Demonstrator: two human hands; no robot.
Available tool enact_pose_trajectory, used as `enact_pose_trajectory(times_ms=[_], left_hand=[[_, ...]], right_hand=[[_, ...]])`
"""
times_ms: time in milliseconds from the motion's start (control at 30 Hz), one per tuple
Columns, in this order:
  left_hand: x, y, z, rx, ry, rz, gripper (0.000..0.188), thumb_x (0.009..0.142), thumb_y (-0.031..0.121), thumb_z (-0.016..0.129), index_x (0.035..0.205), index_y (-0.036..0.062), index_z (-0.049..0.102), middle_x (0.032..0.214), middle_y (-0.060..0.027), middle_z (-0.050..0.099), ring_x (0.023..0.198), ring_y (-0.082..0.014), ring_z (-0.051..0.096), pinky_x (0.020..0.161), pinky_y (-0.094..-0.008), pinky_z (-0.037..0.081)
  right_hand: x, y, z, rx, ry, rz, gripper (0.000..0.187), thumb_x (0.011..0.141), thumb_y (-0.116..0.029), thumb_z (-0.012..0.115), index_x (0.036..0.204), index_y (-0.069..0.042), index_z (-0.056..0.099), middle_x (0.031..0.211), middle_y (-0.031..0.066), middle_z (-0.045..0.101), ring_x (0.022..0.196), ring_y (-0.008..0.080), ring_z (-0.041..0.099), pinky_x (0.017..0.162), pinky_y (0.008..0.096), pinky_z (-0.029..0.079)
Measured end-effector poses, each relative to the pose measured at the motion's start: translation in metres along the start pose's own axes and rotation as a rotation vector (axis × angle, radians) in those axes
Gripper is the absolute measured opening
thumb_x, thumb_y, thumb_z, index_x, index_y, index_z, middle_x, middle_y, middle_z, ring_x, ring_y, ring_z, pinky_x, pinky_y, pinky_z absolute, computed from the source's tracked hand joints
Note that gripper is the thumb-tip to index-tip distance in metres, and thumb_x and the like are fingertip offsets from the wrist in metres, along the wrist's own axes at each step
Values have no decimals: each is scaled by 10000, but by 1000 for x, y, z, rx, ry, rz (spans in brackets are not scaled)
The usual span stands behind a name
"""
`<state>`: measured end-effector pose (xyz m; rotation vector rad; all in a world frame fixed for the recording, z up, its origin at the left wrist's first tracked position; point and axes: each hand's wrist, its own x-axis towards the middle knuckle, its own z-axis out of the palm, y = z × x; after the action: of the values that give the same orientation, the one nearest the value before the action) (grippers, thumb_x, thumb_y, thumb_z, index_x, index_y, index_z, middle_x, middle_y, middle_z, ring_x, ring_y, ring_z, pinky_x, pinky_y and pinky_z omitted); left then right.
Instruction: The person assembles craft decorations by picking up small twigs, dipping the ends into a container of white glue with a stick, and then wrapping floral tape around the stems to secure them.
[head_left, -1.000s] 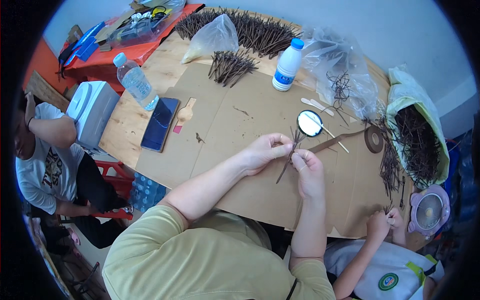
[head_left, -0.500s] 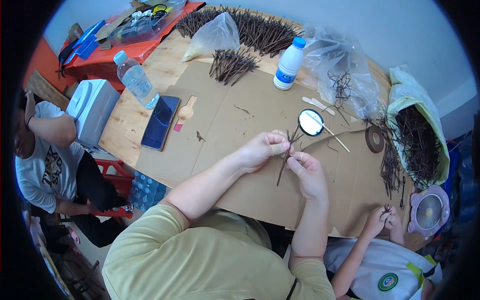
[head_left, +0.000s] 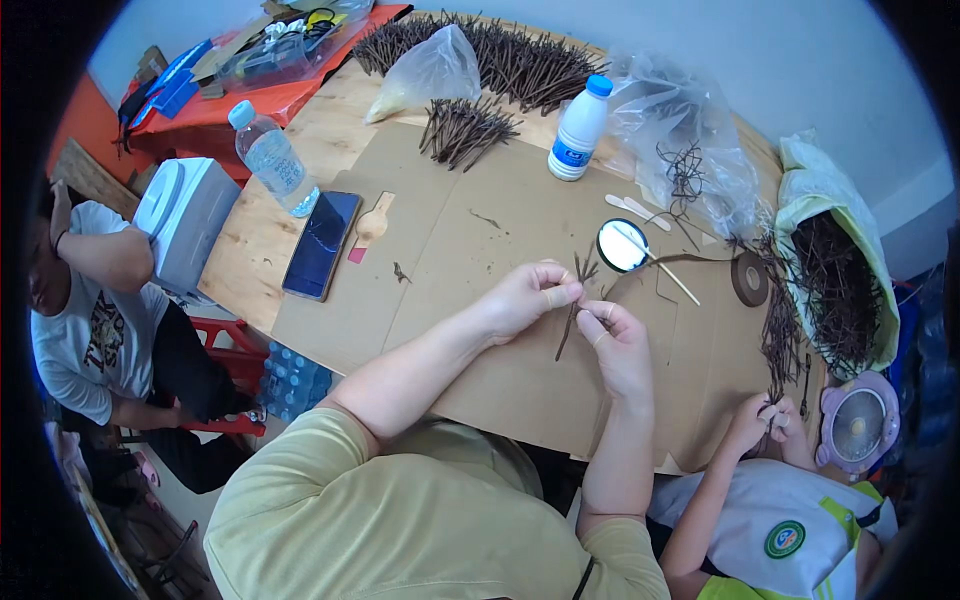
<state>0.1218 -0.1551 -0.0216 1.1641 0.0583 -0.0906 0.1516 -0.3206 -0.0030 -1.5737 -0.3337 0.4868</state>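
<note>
Over the cardboard sheet (head_left: 440, 330), my left hand (head_left: 530, 302) pinches a small bundle of thin brown twigs (head_left: 584, 268). The branching tips fan out above the fingers, and a single stem points down below them. My right hand (head_left: 622, 352) meets the left at the bundle, thumb and finger closed at the stem. A brown tape strip (head_left: 690, 262) runs from a tape roll (head_left: 748, 278) toward my right hand. Its end is hidden by the fingers. Just beyond my hands is a round black-rimmed dish of white paste (head_left: 621, 246) with a thin stick (head_left: 675, 280) across it.
Behind stand a white bottle (head_left: 577, 130), a twig pile (head_left: 465, 132) and a larger pile (head_left: 500, 55). A phone (head_left: 322, 245) and water bottle (head_left: 275, 165) are left. Right are a twig-filled sack (head_left: 840, 290), a purple fan (head_left: 858, 422) and another person's hands (head_left: 768, 425) holding twigs.
The twig bundle has turned slightly between my fingers, its tips now more upright. My hands stay almost in place. The person at lower right has shifted, their hands and twigs slightly higher.
</note>
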Motion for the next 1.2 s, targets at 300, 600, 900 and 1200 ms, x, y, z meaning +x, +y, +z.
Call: enact_pose_trajectory(times_ms=[300, 600, 900, 1200], left_hand=[[-1, 2, -3, -306, -252, -74, 193, 907, 232, 518, 890, 59, 602, 866, -13, 586, 863, -104, 516, 837, -274, 398], [1, -3, 6, -102, -67, 27, 69, 860, 119, 595, 904, 66, 588, 895, 10, 594, 852, -58, 521, 766, -219, 422], [-2, 7, 2, -3, 2, 37, 123, 882, 157, 567, 901, 45, 615, 842, 10, 599, 833, -68, 525, 780, -231, 422], [-4, 9, 2, -255, -185, -24, 168, 906, 182, 522, 938, 52, 622, 900, -10, 603, 869, -96, 532, 820, -265, 420]], right_hand=[[-1, -1, -5, 155, -137, 98, 111, 842, -54, 594, 932, 10, 606, 830, 0, 599, 749, 53, 531, 688, 194, 429], [1, 1, 2, 40, -10, 27, 102, 836, -81, 610, 902, -3, 615, 813, -1, 588, 726, 62, 522, 672, 212, 429], [3, -3, -7, -429, 82, -277, 142, 782, -91, 660, 881, 7, 633, 834, 47, 550, 750, 114, 535, 693, 243, 431], [-1, -7, -5, -15, -65, 43, 144, 820, -52, 610, 940, 26, 625, 798, -7, 575, 717, 60, 502, 660, 204, 413]])
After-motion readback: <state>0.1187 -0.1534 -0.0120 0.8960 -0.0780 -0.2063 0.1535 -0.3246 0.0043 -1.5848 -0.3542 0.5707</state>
